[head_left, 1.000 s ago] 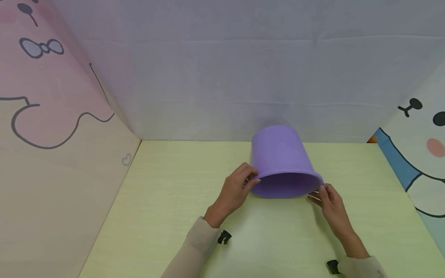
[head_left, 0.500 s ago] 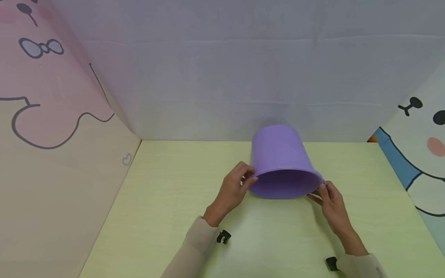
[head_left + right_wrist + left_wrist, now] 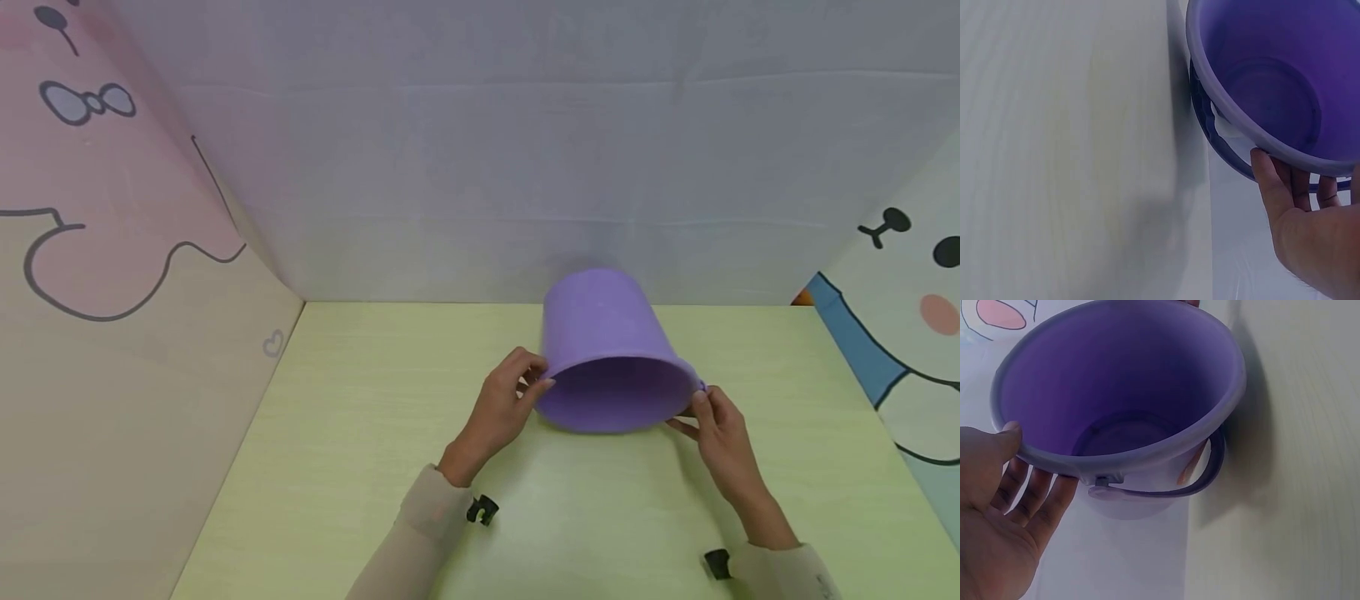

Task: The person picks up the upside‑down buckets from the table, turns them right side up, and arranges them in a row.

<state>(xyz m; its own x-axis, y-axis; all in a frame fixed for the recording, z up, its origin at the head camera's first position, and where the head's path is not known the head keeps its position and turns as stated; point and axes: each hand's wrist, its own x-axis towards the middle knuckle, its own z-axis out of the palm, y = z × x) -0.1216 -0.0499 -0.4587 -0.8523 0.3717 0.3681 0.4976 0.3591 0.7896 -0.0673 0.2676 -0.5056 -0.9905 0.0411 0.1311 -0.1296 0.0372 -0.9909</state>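
Note:
A purple bucket (image 3: 603,321) lies tipped in the head view, its round mouth facing me. My left hand (image 3: 504,404) pinches the left side of the rim, thumb inside the mouth and fingers outside, as the left wrist view shows. On the right side of the rim my right hand (image 3: 723,442) grips the edge, fingers bent under it in the right wrist view. The bucket's purple handle (image 3: 1207,478) hangs along its underside, close to the table. Inside, the bucket's bare bottom (image 3: 1272,103) is visible.
The pale yellow-green table (image 3: 375,400) extends to a light back wall (image 3: 420,167), close behind the bucket. Cartoon-printed panels stand at the left (image 3: 112,275) and right (image 3: 922,333). Black clips (image 3: 483,510) sit by both cuffs.
The bucket's mouth has tilted up slightly, so more of its inside shows. The right hand has risen a little with the rim; the left hand has shifted only slightly.

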